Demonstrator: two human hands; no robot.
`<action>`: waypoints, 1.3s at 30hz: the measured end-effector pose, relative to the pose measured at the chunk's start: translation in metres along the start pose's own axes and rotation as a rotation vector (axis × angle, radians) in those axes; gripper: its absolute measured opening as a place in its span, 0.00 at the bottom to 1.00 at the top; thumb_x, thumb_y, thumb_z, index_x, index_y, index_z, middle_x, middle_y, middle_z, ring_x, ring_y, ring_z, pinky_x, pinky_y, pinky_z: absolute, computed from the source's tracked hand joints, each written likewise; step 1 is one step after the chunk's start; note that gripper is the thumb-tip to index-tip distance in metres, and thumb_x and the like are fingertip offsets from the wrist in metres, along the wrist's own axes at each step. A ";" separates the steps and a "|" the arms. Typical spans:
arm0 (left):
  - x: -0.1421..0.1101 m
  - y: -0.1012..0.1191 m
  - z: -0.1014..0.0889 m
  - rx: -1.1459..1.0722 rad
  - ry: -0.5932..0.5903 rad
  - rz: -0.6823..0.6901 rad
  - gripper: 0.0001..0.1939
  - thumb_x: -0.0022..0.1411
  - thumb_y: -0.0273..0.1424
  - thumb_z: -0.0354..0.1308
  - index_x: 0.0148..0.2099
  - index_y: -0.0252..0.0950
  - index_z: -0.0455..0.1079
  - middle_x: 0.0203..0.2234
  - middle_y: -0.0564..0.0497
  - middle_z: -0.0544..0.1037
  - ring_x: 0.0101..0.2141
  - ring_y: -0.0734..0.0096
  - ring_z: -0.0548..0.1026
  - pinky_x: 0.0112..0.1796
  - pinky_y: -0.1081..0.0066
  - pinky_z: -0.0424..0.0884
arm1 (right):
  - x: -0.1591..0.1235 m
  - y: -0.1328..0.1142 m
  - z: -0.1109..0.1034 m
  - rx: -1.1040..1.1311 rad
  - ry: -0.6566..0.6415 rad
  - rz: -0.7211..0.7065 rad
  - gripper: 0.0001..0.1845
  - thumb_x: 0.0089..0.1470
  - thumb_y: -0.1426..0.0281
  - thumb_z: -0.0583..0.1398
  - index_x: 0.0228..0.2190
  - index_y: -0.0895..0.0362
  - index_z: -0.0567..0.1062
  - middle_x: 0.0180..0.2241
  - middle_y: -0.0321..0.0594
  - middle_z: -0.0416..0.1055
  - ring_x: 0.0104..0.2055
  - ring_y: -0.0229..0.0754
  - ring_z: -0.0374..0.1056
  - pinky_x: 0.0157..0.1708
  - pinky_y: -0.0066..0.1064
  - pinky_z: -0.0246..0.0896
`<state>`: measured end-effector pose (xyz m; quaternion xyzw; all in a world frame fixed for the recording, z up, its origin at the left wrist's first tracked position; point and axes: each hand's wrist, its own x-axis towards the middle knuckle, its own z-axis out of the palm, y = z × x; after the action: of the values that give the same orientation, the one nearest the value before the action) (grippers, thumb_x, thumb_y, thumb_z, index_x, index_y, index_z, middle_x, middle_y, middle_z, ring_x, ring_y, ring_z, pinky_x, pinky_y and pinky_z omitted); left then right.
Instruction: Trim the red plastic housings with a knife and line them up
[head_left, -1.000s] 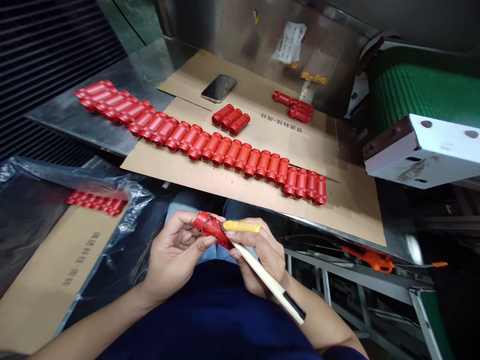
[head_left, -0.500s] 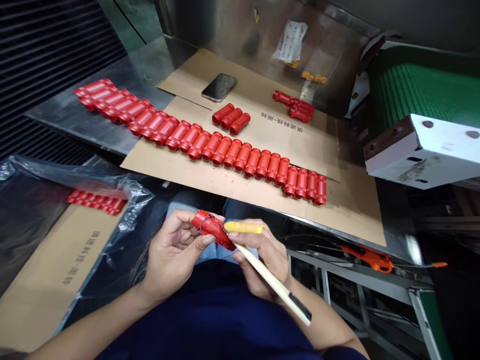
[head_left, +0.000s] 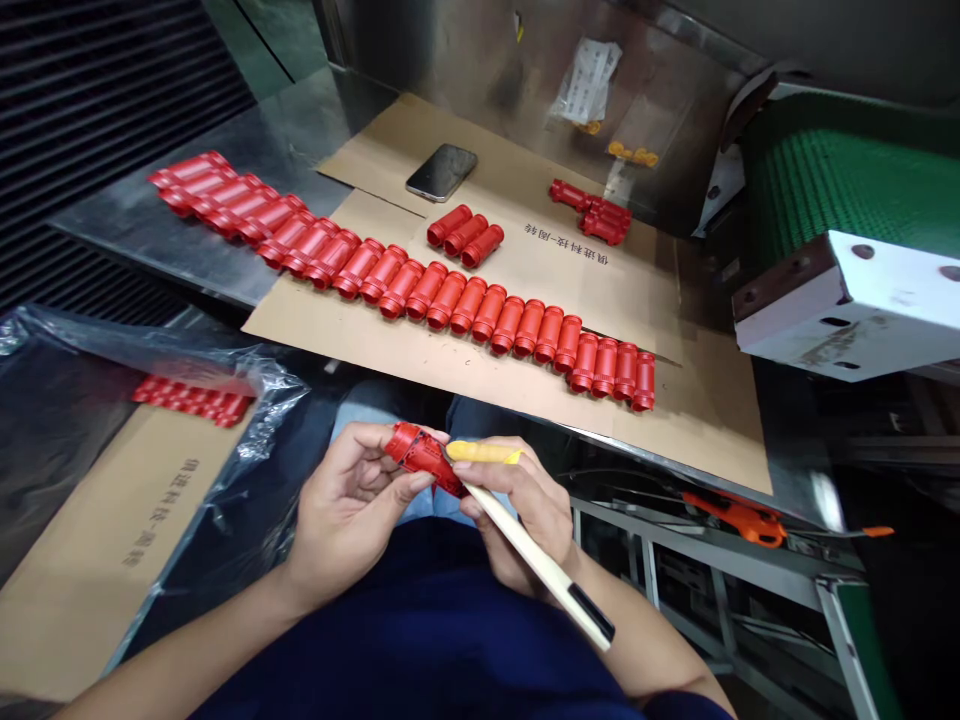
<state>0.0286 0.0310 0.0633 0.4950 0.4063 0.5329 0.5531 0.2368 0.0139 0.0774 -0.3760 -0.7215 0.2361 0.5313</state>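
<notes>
My left hand (head_left: 345, 510) is closed round a red plastic part (head_left: 421, 457), held over my lap. My right hand (head_left: 517, 510) grips a cream-handled knife (head_left: 536, 560), its tip against the red part; a yellow cover sits on the index finger (head_left: 484, 452). Beyond my hands, a long row of the same red cylindrical parts (head_left: 465, 305) lies on a cardboard sheet (head_left: 675, 410). Three more red parts (head_left: 465, 235) lie behind the row, and a small cluster (head_left: 596, 213) sits farther back.
A phone (head_left: 441, 172) rests on the far cardboard. A plastic-lined box (head_left: 112, 520) at left holds several red parts (head_left: 191, 400). At right are a green conveyor (head_left: 840, 180) with a white frame end (head_left: 847, 300). An orange tool (head_left: 739, 515) lies below the table edge.
The knife handle swung slightly in my right hand, out and back. The red part stays in my left hand. The view shifted a little.
</notes>
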 end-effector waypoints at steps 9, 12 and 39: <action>0.000 0.001 0.000 -0.006 0.020 -0.014 0.12 0.69 0.22 0.75 0.50 0.40 0.80 0.50 0.46 0.92 0.45 0.62 0.92 0.47 0.69 0.88 | 0.003 0.002 -0.002 0.028 -0.065 0.051 0.13 0.76 0.70 0.63 0.59 0.55 0.78 0.54 0.55 0.84 0.56 0.55 0.80 0.55 0.52 0.83; 0.000 0.002 0.003 -0.012 0.049 -0.018 0.12 0.69 0.22 0.76 0.49 0.41 0.80 0.45 0.48 0.92 0.42 0.63 0.92 0.47 0.69 0.87 | 0.004 0.007 -0.005 -0.031 -0.132 -0.006 0.13 0.77 0.69 0.63 0.59 0.55 0.76 0.55 0.56 0.83 0.58 0.56 0.78 0.57 0.55 0.82; 0.003 -0.009 -0.007 -0.149 -0.014 -0.113 0.16 0.74 0.28 0.73 0.59 0.43 0.77 0.55 0.43 0.89 0.53 0.53 0.89 0.53 0.58 0.86 | 0.004 0.011 -0.049 0.353 -0.026 0.504 0.09 0.74 0.61 0.67 0.40 0.50 0.83 0.33 0.40 0.81 0.30 0.41 0.76 0.30 0.33 0.73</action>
<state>0.0240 0.0348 0.0536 0.4324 0.3892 0.5261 0.6204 0.2859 0.0206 0.0875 -0.4420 -0.5600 0.4870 0.5038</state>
